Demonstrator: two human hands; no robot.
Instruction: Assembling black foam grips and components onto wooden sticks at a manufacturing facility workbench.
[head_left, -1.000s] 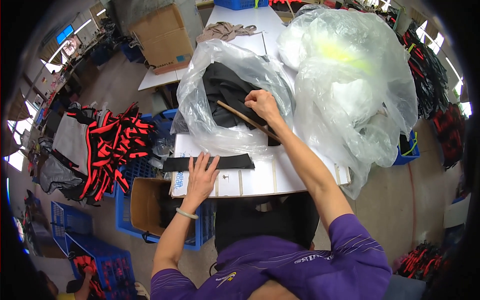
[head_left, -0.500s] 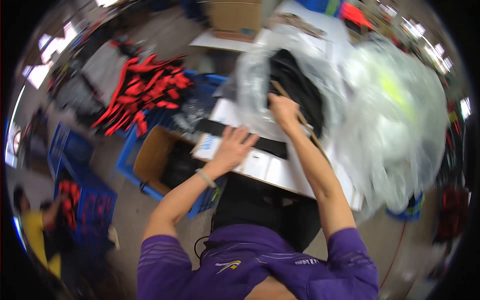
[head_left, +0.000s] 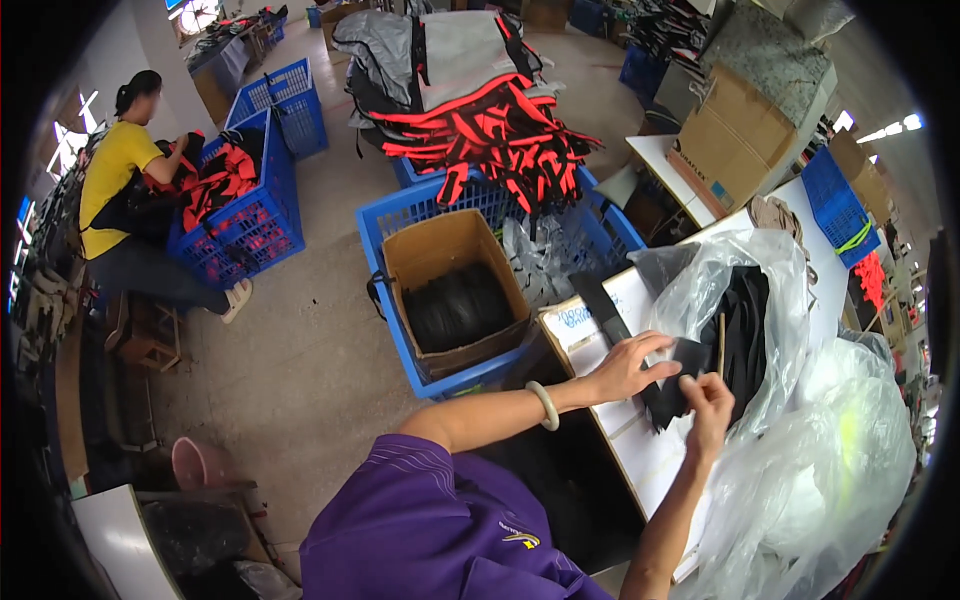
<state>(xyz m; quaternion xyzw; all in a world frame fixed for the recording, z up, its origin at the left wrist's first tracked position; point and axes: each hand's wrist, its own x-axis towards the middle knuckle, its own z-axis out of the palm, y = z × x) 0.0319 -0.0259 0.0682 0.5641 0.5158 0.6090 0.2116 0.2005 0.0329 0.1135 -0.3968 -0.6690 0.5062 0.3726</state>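
Note:
My left hand (head_left: 630, 369) and my right hand (head_left: 708, 402) are close together over the white table (head_left: 655, 455). Between them is a short flap of black strip material (head_left: 688, 356). The left thumb and fingers close around its edge, while the right fingers pinch its near corner. A long flat black strip (head_left: 598, 303) lies across the tabletop beside my left hand. Just beyond my right hand, a clear plastic bag (head_left: 785, 270) lies open around a stack of black pieces (head_left: 748, 330). A thin wooden stick (head_left: 721, 343) stands out against that stack.
Left of the table, a blue crate (head_left: 395, 345) holds a cardboard box (head_left: 430, 235) with a black roll. Red-and-black straps (head_left: 500, 135) are heaped behind. A bulky plastic bag (head_left: 830, 470) crowds the right side. A person in yellow (head_left: 118, 175) works at a blue crate far left.
The view has swung left. My right hand has come away from beside the wooden stick, my left hand has lifted off the long strip, and both now meet at a black flap.

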